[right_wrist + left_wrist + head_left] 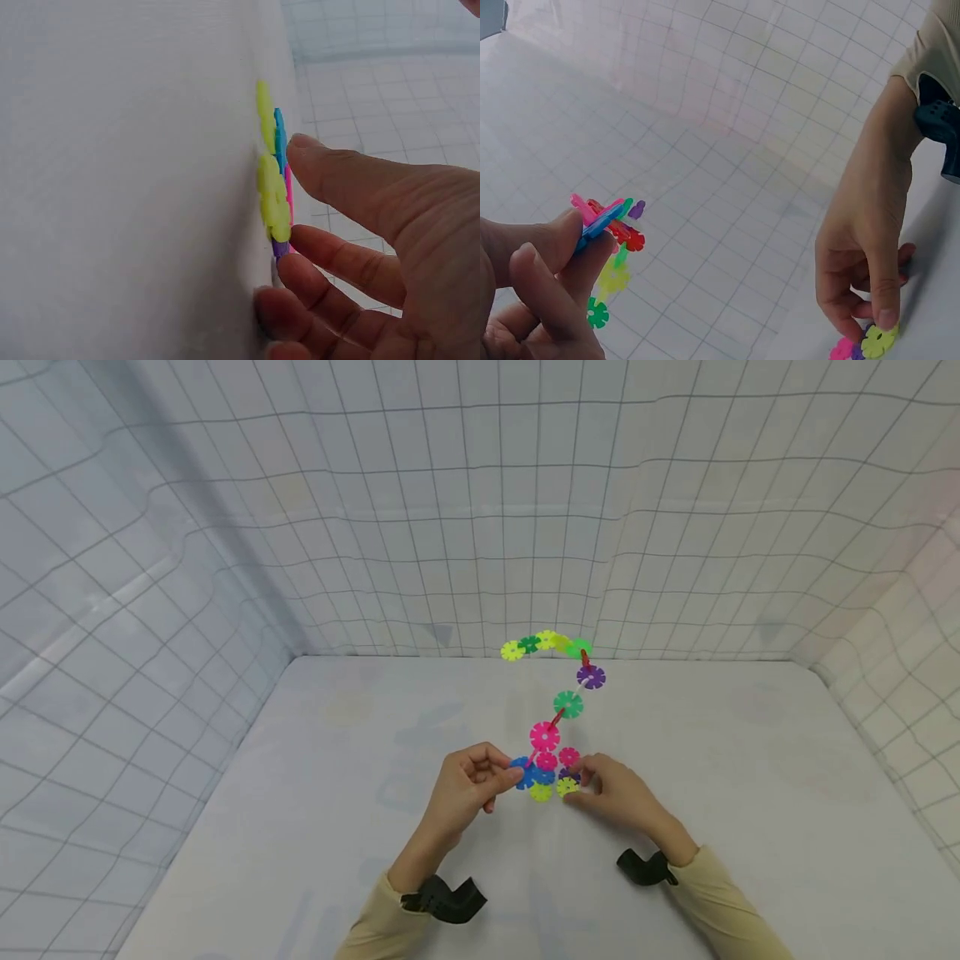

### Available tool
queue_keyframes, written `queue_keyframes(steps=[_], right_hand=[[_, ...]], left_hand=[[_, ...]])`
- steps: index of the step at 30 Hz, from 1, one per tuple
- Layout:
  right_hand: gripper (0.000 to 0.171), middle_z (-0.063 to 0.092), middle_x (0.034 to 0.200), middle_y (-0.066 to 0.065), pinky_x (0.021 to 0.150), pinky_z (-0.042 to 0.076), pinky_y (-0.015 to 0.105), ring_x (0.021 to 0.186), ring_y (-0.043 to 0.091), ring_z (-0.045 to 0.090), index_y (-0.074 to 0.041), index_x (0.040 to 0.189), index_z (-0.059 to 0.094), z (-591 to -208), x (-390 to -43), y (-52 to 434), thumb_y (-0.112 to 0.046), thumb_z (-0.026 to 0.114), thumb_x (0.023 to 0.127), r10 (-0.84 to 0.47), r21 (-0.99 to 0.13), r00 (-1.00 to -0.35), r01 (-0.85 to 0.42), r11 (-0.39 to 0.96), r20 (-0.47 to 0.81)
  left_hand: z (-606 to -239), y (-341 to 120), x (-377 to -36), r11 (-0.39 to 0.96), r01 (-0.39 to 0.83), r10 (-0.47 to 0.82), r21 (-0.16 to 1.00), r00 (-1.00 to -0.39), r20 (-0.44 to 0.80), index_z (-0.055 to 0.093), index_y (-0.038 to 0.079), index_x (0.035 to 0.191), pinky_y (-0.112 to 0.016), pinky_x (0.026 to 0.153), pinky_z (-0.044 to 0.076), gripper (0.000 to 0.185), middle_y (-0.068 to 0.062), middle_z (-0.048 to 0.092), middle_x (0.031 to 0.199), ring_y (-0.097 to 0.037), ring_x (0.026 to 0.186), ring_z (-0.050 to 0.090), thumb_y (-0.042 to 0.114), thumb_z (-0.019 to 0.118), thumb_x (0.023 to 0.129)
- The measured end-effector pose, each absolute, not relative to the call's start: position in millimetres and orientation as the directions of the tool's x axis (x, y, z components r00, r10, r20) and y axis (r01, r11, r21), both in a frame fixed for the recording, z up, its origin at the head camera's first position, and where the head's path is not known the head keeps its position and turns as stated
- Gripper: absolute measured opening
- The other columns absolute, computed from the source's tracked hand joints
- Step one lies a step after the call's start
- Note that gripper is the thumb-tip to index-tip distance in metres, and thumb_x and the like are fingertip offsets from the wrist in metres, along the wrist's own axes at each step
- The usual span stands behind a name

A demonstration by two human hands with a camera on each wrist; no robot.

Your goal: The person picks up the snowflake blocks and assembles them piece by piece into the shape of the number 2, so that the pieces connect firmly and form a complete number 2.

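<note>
- Where the gridded white cloth point(450, 510) rose as a backdrop behind and to both sides, it was the largest thing in view, closing in one pale worktop point(315, 827).
- On that worktop stood one chain of snowflake discs point(567, 703), which climbed from a cluster at the hands up to an arc near the back wall.
- The arc at the top counted about five discs in yellow and green point(546, 643); below it came one purple disc point(591, 677), one green disc point(567, 703) and one large pink disc point(544, 736), joined by thin red links.
- The base cluster point(546, 774) lay on the worktop between the two hands, and showed about six discs: two pink, two blue and two yellow-green, with a purple one partly hidden.
- Two hands worked at it, each with a beige sleeve and one black wrist mount.
- The left hand point(468, 787) had its grip clamped on the cluster's left side, thumb and forefinger pinching a blue disc point(592, 229) edge-on in the left wrist view.
- The right hand point(618, 793) met the cluster's right side, its curled fingertips point(885, 319) pinching a yellow-green disc point(877, 341) against the worktop.
- In the right wrist view the thumb point(337, 176) lay beside the stacked yellow, blue and pink edges point(274, 180).
</note>
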State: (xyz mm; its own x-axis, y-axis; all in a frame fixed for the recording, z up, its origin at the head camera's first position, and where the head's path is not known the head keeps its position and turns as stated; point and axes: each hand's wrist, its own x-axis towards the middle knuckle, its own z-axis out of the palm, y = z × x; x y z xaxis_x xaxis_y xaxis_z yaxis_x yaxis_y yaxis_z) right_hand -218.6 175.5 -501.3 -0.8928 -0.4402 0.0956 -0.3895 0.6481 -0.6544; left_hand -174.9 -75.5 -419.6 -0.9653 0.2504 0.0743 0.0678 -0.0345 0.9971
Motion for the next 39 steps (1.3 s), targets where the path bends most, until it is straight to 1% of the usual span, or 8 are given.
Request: queue_keyframes(steps=[7, 12, 15, 18, 20, 23, 28, 39], right_hand=[[0.025, 0.053, 0.084, -0.005, 0.058, 0.042, 0.027, 0.066, 0.010, 0.046, -0.014, 0.090, 0.062, -504.4, -217.0, 170.8, -0.022, 0.080, 0.076, -0.402, -0.632, -0.910, -0.368, 0.682, 0.095], [0.017, 0.056, 0.077, -0.007, 0.059, 0.045, 0.027, 0.065, 0.011, 0.050, -0.016, 0.084, 0.059, -502.9, -218.3, 172.0, -0.015, 0.076, 0.081, -0.394, -0.697, -0.912, -0.358, 0.622, 0.116], [0.015, 0.059, 0.074, -0.004, 0.058, 0.049, 0.029, 0.066, 0.017, 0.057, -0.013, 0.085, 0.058, -495.9, -219.3, 175.8, -0.012, 0.073, 0.084, -0.381, -0.805, -0.918, -0.303, 0.510, 0.104], [0.017, 0.064, 0.077, 0.005, 0.059, 0.053, 0.037, 0.070, 0.031, 0.063, -0.005, 0.091, 0.057, -480.9, -217.6, 179.4, -0.011, 0.071, 0.086, -0.372, -0.919, -0.924, -0.221, 0.327, 0.089], [0.019, 0.065, 0.080, 0.012, 0.062, 0.054, 0.041, 0.072, 0.039, 0.064, 0.000, 0.096, 0.055, -468.5, -214.2, 181.1, -0.010, 0.069, 0.087, -0.378, -0.964, -0.921, -0.177, 0.198, 0.092], [0.021, 0.065, 0.082, 0.019, 0.064, 0.054, 0.041, 0.073, 0.039, 0.064, 0.004, 0.099, 0.053, -450.7, -206.8, 181.9, -0.008, 0.066, 0.089, -0.388, -0.985, -0.913, -0.164, 0.062, 0.128], [0.016, 0.064, 0.080, 0.020, 0.064, 0.055, 0.036, 0.068, 0.032, 0.065, 0.005, 0.101, 0.051, -429.5, -192.0, 179.9, -0.003, 0.062, 0.091, -0.404, -0.978, -0.891, -0.204, -0.050, 0.206], [0.020, 0.067, 0.087, 0.009, 0.065, 0.055, 0.035, 0.072, 0.024, 0.068, -0.005, 0.097, 0.060, -412.8, -176.5, 169.1, 0.009, 0.066, 0.084, -0.420, -0.895, -0.810, -0.445, -0.011, 0.408]], left_hand=[[-415.6, -75.8, -172.2, -0.040, 0.078, 0.255, 0.996, -0.963, 0.086, 0.061, -0.004, 0.087, -0.022, 0.045, 0.038, 0.015, -0.004, 0.065, 0.071, -0.010, 0.044, 0.041, 0.008, 0.069, 0.086], [-414.9, -76.3, -171.0, -0.040, 0.085, 0.250, 0.996, -0.964, 0.092, 0.060, -0.004, 0.086, -0.022, 0.045, 0.038, 0.015, -0.004, 0.064, 0.070, -0.010, 0.044, 0.041, 0.008, 0.069, 0.086], [-414.3, -76.3, -170.2, -0.047, 0.083, 0.243, 0.995, -0.966, 0.092, 0.060, -0.004, 0.086, -0.022, 0.045, 0.038, 0.015, -0.005, 0.064, 0.070, -0.010, 0.044, 0.041, 0.008, 0.069, 0.086], [-413.7, -75.9, -169.4, -0.055, 0.081, 0.241, 0.995, -0.966, 0.092, 0.060, -0.004, 0.086, -0.022, 0.045, 0.038, 0.015, -0.005, 0.064, 0.071, -0.010, 0.044, 0.041, 0.008, 0.069, 0.086], [-413.1, -75.4, -168.7, -0.062, 0.077, 0.240, 0.995, -0.967, 0.090, 0.060, -0.003, 0.086, -0.022, 0.045, 0.038, 0.015, -0.005, 0.064, 0.071, -0.010, 0.044, 0.041, 0.008, 0.069, 0.086], [-412.7, -74.4, -168.7, -0.066, 0.075, 0.237, 0.995, -0.967, 0.089, 0.060, -0.004, 0.086, -0.022, 0.045, 0.038, 0.015, -0.004, 0.063, 0.071, -0.010, 0.043, 0.040, 0.008, 0.069, 0.087], [-410.7, -72.0, -167.5, -0.079, 0.072, 0.229, 0.994, -0.969, 0.089, 0.060, -0.003, 0.087, -0.022, 0.045, 0.038, 0.015, -0.004, 0.063, 0.071, -0.010, 0.044, 0.041, 0.009, 0.069, 0.087], [-407.2, -68.7, -163.6, -0.068, 0.075, 0.241, 0.995, -0.966, 0.090, 0.060, -0.004, 0.088, -0.021, 0.044, 0.037, 0.017, -0.006, 0.063, 0.070, -0.011, 0.043, 0.041, 0.009, 0.069, 0.087]])
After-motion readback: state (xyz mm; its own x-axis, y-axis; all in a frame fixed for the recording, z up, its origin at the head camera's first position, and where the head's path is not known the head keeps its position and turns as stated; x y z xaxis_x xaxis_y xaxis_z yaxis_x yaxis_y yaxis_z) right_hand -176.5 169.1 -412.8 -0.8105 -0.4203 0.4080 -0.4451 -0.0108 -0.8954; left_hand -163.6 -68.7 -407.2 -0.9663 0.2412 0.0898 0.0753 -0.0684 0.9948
